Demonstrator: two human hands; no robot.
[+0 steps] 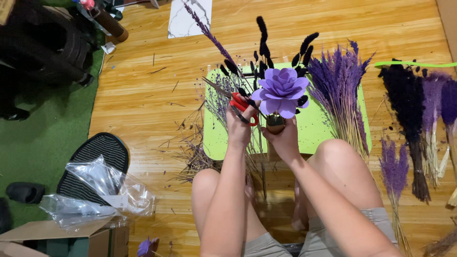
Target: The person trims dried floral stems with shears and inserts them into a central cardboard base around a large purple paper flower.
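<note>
Wooden floor (143, 95) runs across the whole view, with a strip of green carpet (38, 138) along its left edge and a small lime-green desk (323, 128) set low in the middle, right in front of the person's bare knees. Left hand (239, 127) is up over the desk's near-left part, fingers closed through the red-handled scissors (240, 105), blades pointing up and left into the stems. Right hand (285, 142) sits just beside it, wrapped around a small brown pot (275, 124) that carries a big purple paper flower (282, 90) and dark bunny-tail stems (263, 40). A sheaf of purple dried grass (339, 90) lies on the desk's right half, tips spilling past the far edge. More bundles, black and purple (414, 123), lie on the floor well to the right. Cut scraps (193, 152) litter the floor by the desk's left edge. Farther left, open floor, then a crumpled clear plastic bag (95, 190) on a cardboard box (71, 238) near the carpet's border.
</note>
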